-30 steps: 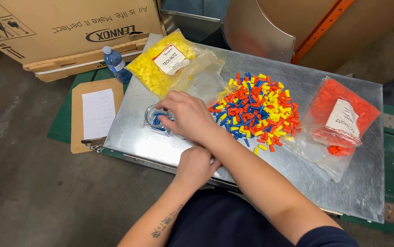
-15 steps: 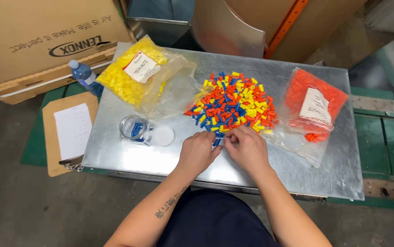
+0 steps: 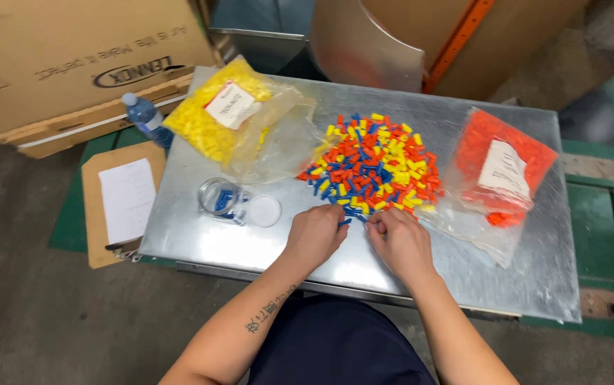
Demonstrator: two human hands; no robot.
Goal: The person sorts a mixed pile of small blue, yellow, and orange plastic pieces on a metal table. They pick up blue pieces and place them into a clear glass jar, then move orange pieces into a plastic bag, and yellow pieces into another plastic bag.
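Note:
A mixed pile of small blue, yellow and orange plastic caps (image 3: 375, 167) lies in the middle of a grey metal table (image 3: 521, 278). My left hand (image 3: 316, 234) and my right hand (image 3: 401, 241) rest at the pile's near edge, fingers curled on a few blue caps (image 3: 353, 212). A clear jar (image 3: 219, 199) lying on its side with blue caps inside is left of my left hand, its white lid (image 3: 265, 212) beside it.
A clear bag of yellow caps (image 3: 218, 117) sits at the table's back left, a bag of orange caps (image 3: 503, 167) at the right. A clipboard with paper (image 3: 123, 199), a water bottle (image 3: 146, 117) and a large cardboard box (image 3: 72, 57) are left of the table.
My right hand left the jar and moved right to the pile. My left hand came up onto the table beside it. The view shifted.

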